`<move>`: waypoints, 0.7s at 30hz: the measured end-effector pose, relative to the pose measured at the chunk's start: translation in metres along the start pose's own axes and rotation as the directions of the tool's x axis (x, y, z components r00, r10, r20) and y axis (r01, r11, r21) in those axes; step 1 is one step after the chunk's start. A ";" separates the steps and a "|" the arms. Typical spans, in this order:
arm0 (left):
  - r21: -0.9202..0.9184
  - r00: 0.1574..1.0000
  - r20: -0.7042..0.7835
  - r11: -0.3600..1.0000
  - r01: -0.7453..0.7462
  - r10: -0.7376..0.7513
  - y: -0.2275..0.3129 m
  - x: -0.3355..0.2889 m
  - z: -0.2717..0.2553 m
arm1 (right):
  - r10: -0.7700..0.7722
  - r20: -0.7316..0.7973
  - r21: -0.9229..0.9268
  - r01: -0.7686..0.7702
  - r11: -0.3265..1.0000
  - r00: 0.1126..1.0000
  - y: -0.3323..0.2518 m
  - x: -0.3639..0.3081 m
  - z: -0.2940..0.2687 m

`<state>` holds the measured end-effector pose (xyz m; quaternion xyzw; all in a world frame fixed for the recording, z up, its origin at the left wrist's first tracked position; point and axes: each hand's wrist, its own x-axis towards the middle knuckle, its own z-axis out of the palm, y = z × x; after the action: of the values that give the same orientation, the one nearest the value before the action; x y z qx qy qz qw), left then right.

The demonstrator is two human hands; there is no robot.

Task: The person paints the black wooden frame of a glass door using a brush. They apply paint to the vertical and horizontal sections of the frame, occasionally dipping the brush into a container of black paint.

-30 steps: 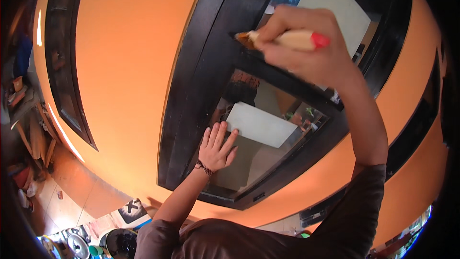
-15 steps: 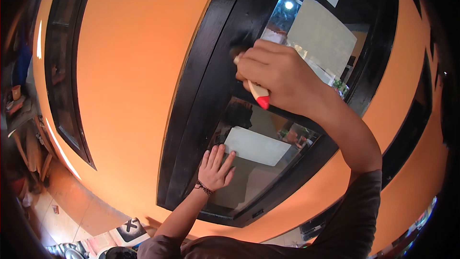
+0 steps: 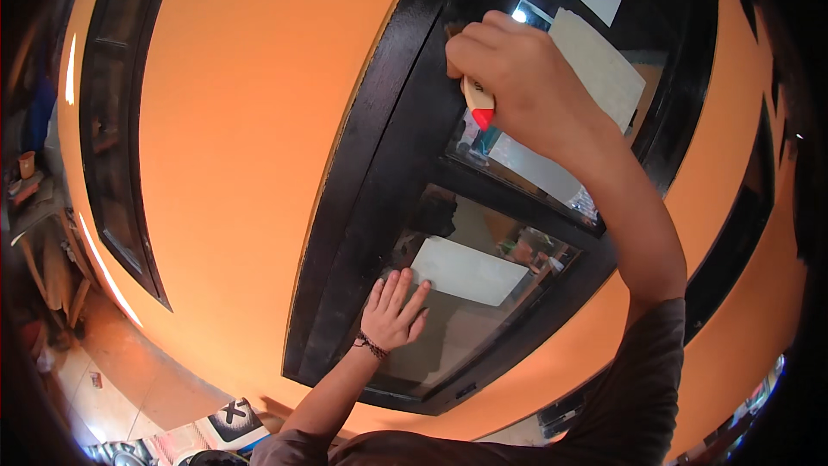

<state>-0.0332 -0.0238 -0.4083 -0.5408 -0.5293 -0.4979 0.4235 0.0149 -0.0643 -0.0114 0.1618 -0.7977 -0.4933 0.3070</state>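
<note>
My right hand (image 3: 509,65) is closed round a paintbrush (image 3: 479,106) with a pale wooden handle and a red end. The bristles, partly hidden behind my fingers, meet the black window frame (image 3: 379,181) along its left upright. Lower down, my left hand (image 3: 392,311) lies with fingers stretched out at the lower glass pane (image 3: 448,319), next to the frame's upright. Its fingertips reach the corner of a white sheet (image 3: 470,269) on the pane. A dark beaded bracelet circles the left wrist.
An orange wall (image 3: 250,138) surrounds the frame. A second dark window (image 3: 116,121) stands at the left. Pale sheets (image 3: 595,60) cover parts of the upper glass. Wooden pieces (image 3: 52,276) lean at the far left, above a tiled floor (image 3: 103,388).
My right hand has moved up along the frame's upright with the paintbrush. The left hand stays at the lower pane, while the view has shifted slightly.
</note>
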 end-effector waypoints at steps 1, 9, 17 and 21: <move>0.003 1.000 0.004 1.000 0.000 0.000 0.000 0.001 -0.001 | -0.002 0.007 -0.003 0.002 1.000 1.000 -0.001 0.001 -0.006; -0.032 1.000 -0.010 0.999 0.004 -0.004 0.000 0.004 0.000 | 0.694 0.055 0.699 -0.524 0.486 0.718 0.040 0.019 -0.018; -0.030 1.000 -0.003 0.999 0.017 -0.017 0.002 0.003 0.000 | 0.768 -0.340 0.589 -0.514 0.624 0.543 0.035 0.021 -0.008; 0.001 1.000 0.006 1.000 -0.005 0.005 0.000 -0.002 0.002 | 0.774 -0.186 0.656 -0.510 0.556 0.605 0.006 0.013 0.002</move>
<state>-0.0330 -0.0225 -0.4102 -0.5435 -0.5297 -0.4947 0.4234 0.0038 -0.0678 -0.0028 0.0385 -0.8066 -0.0410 0.5884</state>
